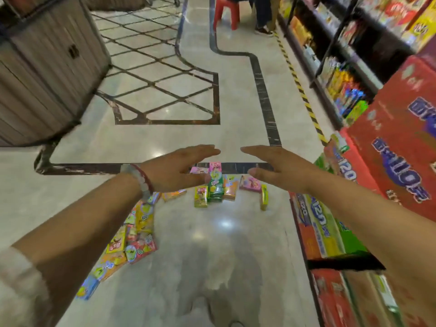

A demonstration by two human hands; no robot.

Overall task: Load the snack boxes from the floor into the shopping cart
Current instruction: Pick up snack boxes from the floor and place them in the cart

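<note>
Both hands, left hand (181, 167) and right hand (273, 169), are flat and empty, reaching over the snack boxes (215, 188) on the floor (212, 232) just beyond my fingertips, guessing I'm lining up a two-handed scoop.

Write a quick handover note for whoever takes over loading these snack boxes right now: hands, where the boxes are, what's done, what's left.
Left hand: open, fingers straight, holding nothing, above the boxes.
Right hand: open, empty, facing the left.
Snack boxes: one cluster on the floor under the hands; a second pile lies nearer, beneath the left forearm.
Shopping cart: not in view.
Done: cannot tell; nothing in hand.
Left: pick up both groups and load them into the cart.
</note>
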